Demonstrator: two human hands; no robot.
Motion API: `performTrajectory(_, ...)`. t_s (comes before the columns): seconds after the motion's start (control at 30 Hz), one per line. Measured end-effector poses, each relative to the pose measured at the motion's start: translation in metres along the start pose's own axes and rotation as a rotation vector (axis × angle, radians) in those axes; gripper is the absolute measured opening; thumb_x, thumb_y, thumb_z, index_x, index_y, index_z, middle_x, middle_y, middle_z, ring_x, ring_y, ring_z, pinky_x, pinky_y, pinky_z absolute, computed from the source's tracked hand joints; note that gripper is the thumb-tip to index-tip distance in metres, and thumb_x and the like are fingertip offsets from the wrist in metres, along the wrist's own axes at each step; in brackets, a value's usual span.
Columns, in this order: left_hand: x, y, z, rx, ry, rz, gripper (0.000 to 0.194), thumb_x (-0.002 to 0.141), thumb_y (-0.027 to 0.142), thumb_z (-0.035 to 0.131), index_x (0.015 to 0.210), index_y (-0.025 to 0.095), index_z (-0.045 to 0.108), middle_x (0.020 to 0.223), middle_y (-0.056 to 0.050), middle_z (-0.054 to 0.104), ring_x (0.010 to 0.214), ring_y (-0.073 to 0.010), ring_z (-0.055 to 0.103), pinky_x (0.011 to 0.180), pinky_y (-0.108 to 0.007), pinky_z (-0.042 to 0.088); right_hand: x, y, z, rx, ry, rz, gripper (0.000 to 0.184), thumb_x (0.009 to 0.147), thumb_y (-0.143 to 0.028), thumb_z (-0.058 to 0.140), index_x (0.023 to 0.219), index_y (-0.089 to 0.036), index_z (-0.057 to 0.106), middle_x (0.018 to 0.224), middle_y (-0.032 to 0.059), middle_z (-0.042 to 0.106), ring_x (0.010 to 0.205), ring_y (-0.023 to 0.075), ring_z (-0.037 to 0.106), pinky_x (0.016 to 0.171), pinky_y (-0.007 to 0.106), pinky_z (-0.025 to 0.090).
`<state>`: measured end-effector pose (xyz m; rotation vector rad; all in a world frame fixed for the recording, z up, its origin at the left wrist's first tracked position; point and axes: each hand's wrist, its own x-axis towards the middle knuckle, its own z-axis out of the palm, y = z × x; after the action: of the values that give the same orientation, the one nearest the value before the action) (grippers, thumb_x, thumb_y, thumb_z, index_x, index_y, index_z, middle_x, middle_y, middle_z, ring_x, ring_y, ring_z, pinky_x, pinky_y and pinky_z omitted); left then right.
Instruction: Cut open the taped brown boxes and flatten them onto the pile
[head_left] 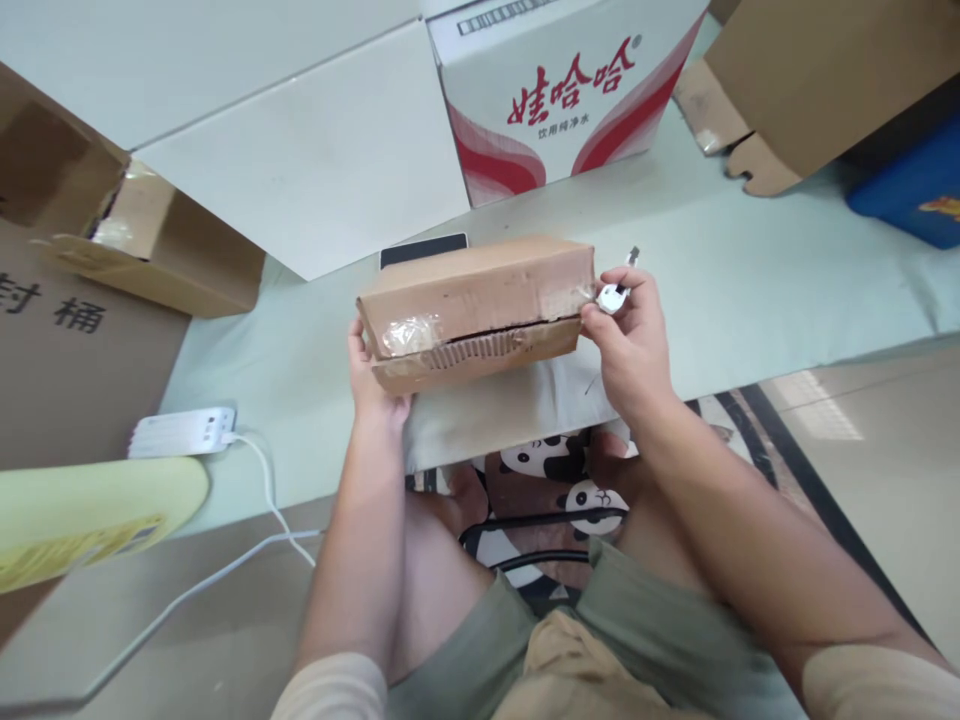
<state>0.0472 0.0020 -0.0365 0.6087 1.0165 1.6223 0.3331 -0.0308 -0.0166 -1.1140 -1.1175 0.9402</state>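
Observation:
A brown cardboard box [480, 285] is held up over the front edge of the table, tilted so a long side faces me. Clear tape shines at its left end, and a dark slit and a torn strip run along the lower edge. My left hand [379, 385] grips its left end from beneath, with the fingers partly hidden. At the right end, my right hand [634, 335] pinches a small white tool that looks like a box cutter [613, 297], its greyish tip pointing up and away. The right thumb is by the box corner.
A white carton with red markings [562, 110] and a plain white panel [315, 150] stand behind. An open cardboard box [817, 90] and a blue container [911, 190] are at right. At left are a white power bank [182, 432] with a cable and another cardboard box [180, 250].

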Motion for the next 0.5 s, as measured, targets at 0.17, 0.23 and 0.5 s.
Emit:
performTrajectory(0.17, -0.018, 0.008, 0.003, 0.018, -0.122, 0.066, 0.053, 0.07, 0.058, 0.085, 0.109, 0.025, 0.073, 0.114, -0.006, 0.079, 0.119, -0.0311, 0.072, 0.092, -0.036, 0.06, 0.0, 0.004, 0.006, 0.025, -0.033, -0.01, 0.024, 0.099, -0.038, 0.063, 0.115, -0.031, 0.047, 0.13, 0.007, 0.062, 0.116, 0.0204, 0.068, 0.089, 0.034, 0.062)
performTrajectory(0.23, -0.024, 0.013, 0.004, 0.032, -0.178, 0.053, 0.052, 0.066, 0.062, 0.086, 0.101, 0.026, 0.074, 0.108, -0.005, 0.08, 0.115, -0.0304, 0.074, 0.091, -0.035, 0.06, 0.0, 0.005, 0.008, -0.001, -0.032, -0.052, 0.027, 0.096, -0.033, 0.066, 0.114, -0.031, 0.047, 0.127, 0.0065, 0.062, 0.119, 0.0216, 0.067, 0.092, 0.035, 0.062)
performTrajectory(0.5, -0.015, 0.004, -0.015, 0.334, -0.197, -0.036, 0.065, 0.039, 0.035, 0.104, 0.096, 0.022, 0.074, 0.099, -0.006, 0.08, 0.093, -0.0263, 0.077, 0.091, -0.038, 0.063, -0.001, 0.01, 0.011, -0.134, -0.117, -0.122, 0.055, 0.078, -0.031, 0.078, 0.12, -0.033, 0.043, 0.139, 0.0036, 0.058, 0.128, 0.0246, 0.063, 0.103, 0.045, 0.059)
